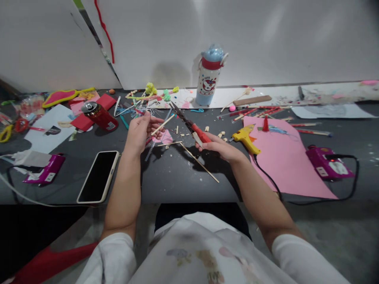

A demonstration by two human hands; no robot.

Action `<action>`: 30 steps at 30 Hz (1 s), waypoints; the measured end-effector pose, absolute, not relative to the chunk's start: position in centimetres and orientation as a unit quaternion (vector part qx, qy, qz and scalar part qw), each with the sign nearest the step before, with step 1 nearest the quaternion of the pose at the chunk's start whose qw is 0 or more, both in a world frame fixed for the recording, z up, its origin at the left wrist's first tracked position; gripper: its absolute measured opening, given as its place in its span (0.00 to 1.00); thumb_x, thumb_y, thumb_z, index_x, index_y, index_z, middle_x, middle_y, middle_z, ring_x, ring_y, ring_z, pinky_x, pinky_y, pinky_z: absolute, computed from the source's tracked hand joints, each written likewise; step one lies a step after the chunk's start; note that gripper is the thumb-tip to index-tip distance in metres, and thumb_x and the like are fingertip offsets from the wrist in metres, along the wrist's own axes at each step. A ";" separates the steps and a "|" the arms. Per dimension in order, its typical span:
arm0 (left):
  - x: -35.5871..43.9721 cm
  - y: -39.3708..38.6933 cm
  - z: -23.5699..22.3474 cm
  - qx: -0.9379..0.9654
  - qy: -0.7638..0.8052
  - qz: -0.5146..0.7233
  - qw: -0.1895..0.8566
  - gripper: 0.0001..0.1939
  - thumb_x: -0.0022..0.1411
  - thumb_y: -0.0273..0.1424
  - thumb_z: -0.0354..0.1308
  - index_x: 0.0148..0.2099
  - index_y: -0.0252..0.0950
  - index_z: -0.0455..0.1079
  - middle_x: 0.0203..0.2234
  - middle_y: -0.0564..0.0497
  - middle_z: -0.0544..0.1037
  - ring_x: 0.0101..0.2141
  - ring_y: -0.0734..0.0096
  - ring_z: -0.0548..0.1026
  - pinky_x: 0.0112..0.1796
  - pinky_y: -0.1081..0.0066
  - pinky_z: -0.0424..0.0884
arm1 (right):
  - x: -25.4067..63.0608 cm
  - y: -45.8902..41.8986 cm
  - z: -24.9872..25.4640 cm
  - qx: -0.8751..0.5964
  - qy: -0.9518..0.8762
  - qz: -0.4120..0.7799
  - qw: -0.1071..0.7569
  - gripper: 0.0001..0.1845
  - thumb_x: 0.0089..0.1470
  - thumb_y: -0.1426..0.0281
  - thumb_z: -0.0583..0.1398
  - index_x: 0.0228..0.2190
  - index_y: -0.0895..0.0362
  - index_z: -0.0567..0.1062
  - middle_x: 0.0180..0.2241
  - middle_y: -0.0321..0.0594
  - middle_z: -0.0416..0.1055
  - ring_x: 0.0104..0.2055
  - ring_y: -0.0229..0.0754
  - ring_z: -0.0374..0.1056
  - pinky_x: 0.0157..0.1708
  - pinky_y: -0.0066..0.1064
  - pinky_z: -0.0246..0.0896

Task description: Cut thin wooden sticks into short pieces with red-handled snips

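Note:
My left hand (142,132) is closed on a short pale wooden stick (163,125), which slants up to the right from my fingers. My right hand (217,148) grips long-nosed pliers (189,125) with red handles and dark jaws. The jaws point up and left, close to the stick's upper end; I cannot tell whether they touch it. Below them, a longer thin stick (199,162) and a shorter one (170,143) lie on the dark table, among small wooden bits (221,134). A pink scrap (166,136) lies partly behind my left fingers.
A yellow glue gun (247,138) rests by pink paper (291,157), its cord trailing over the front edge. A phone (98,176), red can (100,116) and purple power strip (45,169) are left. Behind stands a bottle (209,77); another purple power strip (328,162) lies right.

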State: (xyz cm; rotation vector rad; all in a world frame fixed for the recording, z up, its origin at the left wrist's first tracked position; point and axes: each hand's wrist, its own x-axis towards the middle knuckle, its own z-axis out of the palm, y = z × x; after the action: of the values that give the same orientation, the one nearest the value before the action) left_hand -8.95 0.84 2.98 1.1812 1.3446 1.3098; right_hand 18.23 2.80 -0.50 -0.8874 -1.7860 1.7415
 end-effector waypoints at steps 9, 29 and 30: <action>-8.6 1.1 3.0 0.457 0.548 0.537 0.450 0.23 0.59 0.49 0.53 0.32 0.32 0.72 0.19 0.48 0.75 0.17 0.78 0.70 0.19 0.78 0.66 | 18.0 3.0 -0.9 -0.317 -0.619 0.661 0.283 0.19 0.47 0.59 0.60 0.39 0.55 0.69 0.35 0.38 0.69 0.36 0.41 0.66 0.42 0.35 0.61; -1.1 0.0 -0.5 0.505 0.455 0.429 0.595 0.29 0.44 0.51 0.65 0.38 0.32 0.68 0.28 0.50 0.75 0.28 0.75 0.71 0.30 0.74 0.67 | 14.2 1.2 -1.3 -0.330 -0.614 0.646 0.310 0.20 0.45 0.61 0.61 0.38 0.58 0.65 0.33 0.38 0.68 0.34 0.38 0.65 0.36 0.32 0.60; -1.1 0.0 -0.5 0.500 0.459 0.428 0.597 0.28 0.44 0.51 0.65 0.37 0.32 0.68 0.27 0.51 0.74 0.26 0.76 0.71 0.28 0.75 0.66 | 14.1 1.1 -1.2 -0.334 -0.618 0.642 0.308 0.20 0.46 0.61 0.61 0.38 0.58 0.64 0.33 0.38 0.68 0.34 0.38 0.65 0.36 0.32 0.60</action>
State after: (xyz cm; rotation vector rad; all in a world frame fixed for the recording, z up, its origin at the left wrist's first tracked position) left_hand -1.12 -0.02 -0.54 1.1595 1.0648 0.9931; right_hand 14.13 1.14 -1.23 -0.8832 -1.6335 1.6980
